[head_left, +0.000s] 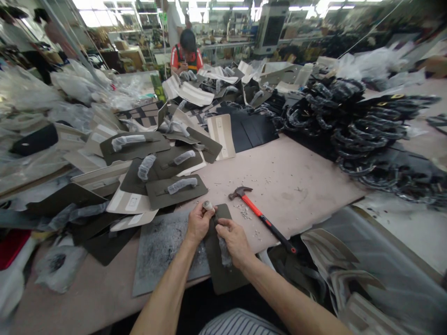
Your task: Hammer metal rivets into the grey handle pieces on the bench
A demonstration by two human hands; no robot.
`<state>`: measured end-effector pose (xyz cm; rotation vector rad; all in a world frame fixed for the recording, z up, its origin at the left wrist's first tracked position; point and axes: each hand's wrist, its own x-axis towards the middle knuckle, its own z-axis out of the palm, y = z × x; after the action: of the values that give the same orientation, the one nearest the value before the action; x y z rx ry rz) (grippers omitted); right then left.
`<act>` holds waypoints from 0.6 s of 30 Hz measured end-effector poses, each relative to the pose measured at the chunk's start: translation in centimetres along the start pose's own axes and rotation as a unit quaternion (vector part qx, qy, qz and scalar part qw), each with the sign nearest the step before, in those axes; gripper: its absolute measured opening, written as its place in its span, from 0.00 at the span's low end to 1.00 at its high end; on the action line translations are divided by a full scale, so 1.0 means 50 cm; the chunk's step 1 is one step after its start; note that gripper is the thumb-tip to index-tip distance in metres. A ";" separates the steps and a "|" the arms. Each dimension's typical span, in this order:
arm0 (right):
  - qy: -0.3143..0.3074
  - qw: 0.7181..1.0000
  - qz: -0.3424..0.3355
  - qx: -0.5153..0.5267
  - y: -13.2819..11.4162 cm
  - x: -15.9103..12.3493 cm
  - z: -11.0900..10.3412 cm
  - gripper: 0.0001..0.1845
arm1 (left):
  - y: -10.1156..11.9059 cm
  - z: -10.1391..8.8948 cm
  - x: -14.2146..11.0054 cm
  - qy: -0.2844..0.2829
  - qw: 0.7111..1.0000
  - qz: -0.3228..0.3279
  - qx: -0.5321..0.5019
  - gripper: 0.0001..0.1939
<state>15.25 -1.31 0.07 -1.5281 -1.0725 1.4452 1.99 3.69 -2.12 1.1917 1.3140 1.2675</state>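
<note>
A dark olive leather panel (223, 274) with a plastic-wrapped handle lies on a grey metal slab (160, 253) at the table's near edge. My left hand (198, 223) is closed around a small cylindrical metal tool (207, 205) that stands upright on the panel's far end. My right hand (234, 242) presses on the panel just right of it, fingers curled over the wrapped handle. A hammer (260, 216) with a red and black handle lies on the table to the right, untouched.
Several olive panels with wrapped handles (174, 188) are piled at the left. Black straps and rings (349, 125) heap up at the right. Small metal bits (246, 214) are scattered by the hammer. A person in red (186, 53) works at the far end.
</note>
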 end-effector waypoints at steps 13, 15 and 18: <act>0.157 0.867 -0.167 -0.443 0.010 0.111 -0.255 0.18 | 0.016 0.000 0.001 -0.012 1.000 -0.015 0.018 0.08; 0.117 0.867 -0.119 -0.469 0.010 0.114 -0.269 0.14 | 0.019 0.001 0.000 -0.015 1.000 -0.008 0.026 0.08; 0.050 0.926 -0.016 -0.373 -0.007 0.114 -0.267 0.06 | 0.022 0.002 0.000 -0.025 0.998 0.015 0.058 0.06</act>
<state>28.56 4.43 -0.71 -2.0511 -1.6883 0.9477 2.15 3.69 -1.00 1.3202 1.3532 1.1883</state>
